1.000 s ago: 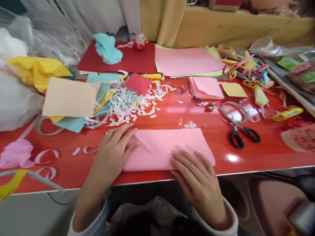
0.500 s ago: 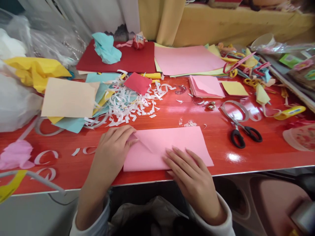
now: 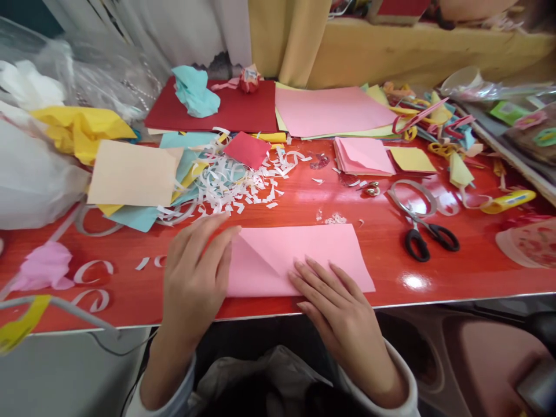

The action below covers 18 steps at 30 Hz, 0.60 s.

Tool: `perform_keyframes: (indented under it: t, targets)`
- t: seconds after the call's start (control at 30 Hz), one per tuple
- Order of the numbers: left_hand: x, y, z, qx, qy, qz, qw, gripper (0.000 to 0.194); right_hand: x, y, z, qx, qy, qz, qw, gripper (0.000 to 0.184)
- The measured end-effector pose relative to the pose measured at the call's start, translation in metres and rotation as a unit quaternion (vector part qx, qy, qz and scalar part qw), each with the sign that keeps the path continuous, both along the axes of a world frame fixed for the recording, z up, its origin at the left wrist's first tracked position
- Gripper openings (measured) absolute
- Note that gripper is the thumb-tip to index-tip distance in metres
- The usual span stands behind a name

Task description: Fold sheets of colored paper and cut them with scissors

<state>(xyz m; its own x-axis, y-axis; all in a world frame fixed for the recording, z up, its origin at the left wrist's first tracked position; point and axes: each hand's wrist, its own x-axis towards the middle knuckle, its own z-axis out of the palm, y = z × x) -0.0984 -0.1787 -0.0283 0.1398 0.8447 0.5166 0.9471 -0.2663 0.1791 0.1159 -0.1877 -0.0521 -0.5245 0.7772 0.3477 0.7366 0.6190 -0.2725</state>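
A folded sheet of pink paper [image 3: 321, 243] lies near the front edge of the red table, with a slanting crease in its left part. My left hand [image 3: 195, 272] is at the sheet's left end, fingers bent round its upper left corner; the hand hides that edge. Flat on the lower middle of the paper rests my right hand [image 3: 336, 310], its fingers stretched out and pressing on the surface. To the right of the sheet lie scissors [image 3: 421, 229] with black handles, blades partly under a pale paper ring.
White paper scraps [image 3: 243, 185] are heaped beyond the sheet, beside a beige card [image 3: 132, 174]. Pink square papers [image 3: 362, 155] and yellow ones [image 3: 412, 159] sit further back. A yellow cutter-like tool [image 3: 508, 201] and a patterned cup [image 3: 525, 243] are at right.
My left hand has lifted its fingers slightly and turned more upright at the paper's left end. My right hand has slid a little left on the sheet. The view has shifted slightly.
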Motion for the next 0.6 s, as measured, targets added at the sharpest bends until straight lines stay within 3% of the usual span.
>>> perform_keyframes:
  t: [0.1,0.17,0.3,0.5,0.6]
  targets:
    - [0.019,-0.022,0.007,0.032,0.039,-0.175,0.983,0.031,0.0,0.0,0.0,-0.005,0.009,0.001,1.0,0.032]
    - [0.031,-0.031,0.004,0.026,0.067,-0.247,0.966,0.027,0.0,-0.001,0.001,-0.006,0.013,0.005,1.0,0.032]
    - [0.037,-0.032,-0.009,0.04,0.094,-0.225,0.969,0.029,0.001,-0.001,0.002,-0.012,0.002,0.006,1.0,0.034]
    - [0.014,-0.029,-0.015,0.0,0.126,-0.194,0.973,0.035,0.0,-0.001,0.002,0.0,0.007,-0.001,1.0,0.034]
    - [0.008,-0.031,-0.017,-0.029,0.133,-0.212,0.968,0.039,-0.001,-0.001,0.001,0.004,0.008,0.0,1.0,0.034]
